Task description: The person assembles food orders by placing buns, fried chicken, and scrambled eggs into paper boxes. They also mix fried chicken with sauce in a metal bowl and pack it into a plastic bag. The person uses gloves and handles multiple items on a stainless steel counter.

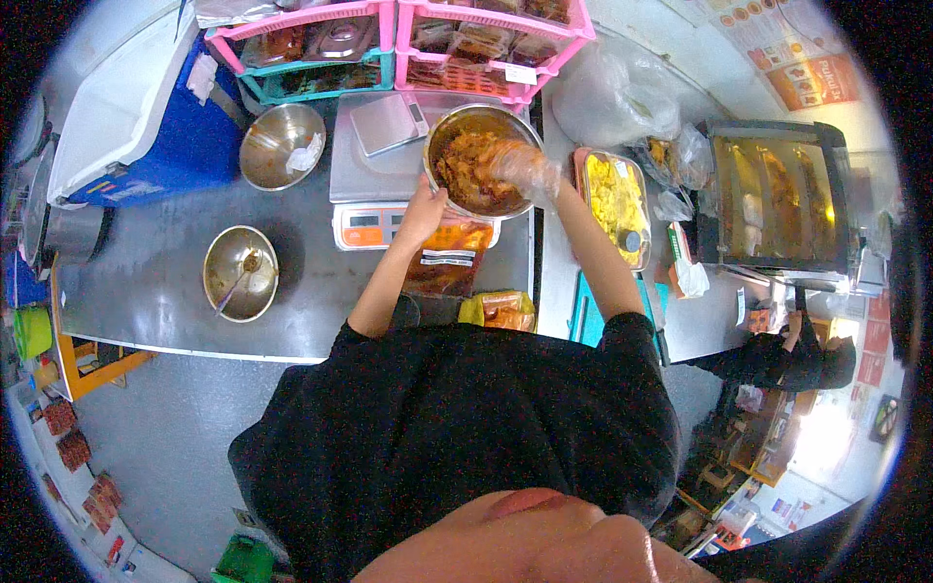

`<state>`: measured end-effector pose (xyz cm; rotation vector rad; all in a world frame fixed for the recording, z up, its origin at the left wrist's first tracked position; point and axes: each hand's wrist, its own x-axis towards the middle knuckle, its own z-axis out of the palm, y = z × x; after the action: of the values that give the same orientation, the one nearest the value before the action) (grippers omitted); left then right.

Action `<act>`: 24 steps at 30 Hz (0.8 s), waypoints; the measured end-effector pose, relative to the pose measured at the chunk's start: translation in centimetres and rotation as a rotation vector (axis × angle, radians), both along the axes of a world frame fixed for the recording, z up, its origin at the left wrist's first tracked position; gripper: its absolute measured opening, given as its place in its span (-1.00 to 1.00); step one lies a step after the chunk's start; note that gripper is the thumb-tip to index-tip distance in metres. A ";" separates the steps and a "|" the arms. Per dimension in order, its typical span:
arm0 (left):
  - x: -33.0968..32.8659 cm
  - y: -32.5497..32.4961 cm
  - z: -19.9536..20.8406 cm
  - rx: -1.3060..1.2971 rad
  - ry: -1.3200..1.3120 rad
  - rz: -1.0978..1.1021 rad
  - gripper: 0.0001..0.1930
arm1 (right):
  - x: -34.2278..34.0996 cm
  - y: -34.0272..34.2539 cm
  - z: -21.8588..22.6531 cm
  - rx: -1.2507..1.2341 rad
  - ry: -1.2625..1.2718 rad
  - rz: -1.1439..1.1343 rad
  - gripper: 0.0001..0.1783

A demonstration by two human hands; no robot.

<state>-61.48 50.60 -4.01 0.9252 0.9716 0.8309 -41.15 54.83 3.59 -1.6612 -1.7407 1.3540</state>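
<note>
While the left hand [424, 209] grips the near rim of the steel bowl [479, 160] on the scale [381, 189], the gloved right hand [523, 167] closes on the orange food [466, 167] inside. A tray [615, 202] of yellow food lies at three o'clock of the bowl; an empty bowl [282, 146] sits at nine.

Grey steel worktop [146, 282] ran across the scene over a grey floor [175, 437]. Pink and teal plastic racks [321, 49] stood at the back, a glass-fronted warmer cabinet [773, 194] on the right. Posters [807, 58] hung on the white wall; bright light glared at lower right.
</note>
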 end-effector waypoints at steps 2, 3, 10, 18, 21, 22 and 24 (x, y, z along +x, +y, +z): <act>0.0 -0.4 1.1 -0.096 -0.064 0.004 -0.53 | -0.6 -0.1 2.2 -0.080 0.242 -0.138 -0.58; 0.0 -0.5 1.8 -0.079 -0.059 0.004 -0.53 | -0.7 0.0 3.6 0.000 0.250 -0.045 -0.58; 0.2 -0.2 2.6 -0.003 -0.036 -0.011 -0.55 | -3.9 0.1 5.9 0.641 -0.637 0.471 -0.57; 0.1 -0.5 3.1 -0.166 -0.096 0.007 -0.46 | -3.2 1.9 0.3 0.516 -0.721 0.478 -0.57; 0.3 -0.9 3.1 -0.185 -0.124 -0.016 -0.44 | -1.5 1.2 2.7 0.394 -0.578 0.460 -0.55; 0.4 -0.9 2.9 -0.217 -0.128 -0.037 -0.44 | -1.1 1.1 3.8 0.288 -0.542 0.448 -0.55; 0.6 -0.5 2.7 -0.016 -0.100 0.024 -0.45 | -0.9 1.4 5.8 0.336 -0.596 0.458 -0.52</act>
<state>-60.85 50.12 -1.36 0.8516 0.9033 0.8798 -42.01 56.26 9.39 -1.6268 -2.6424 0.6713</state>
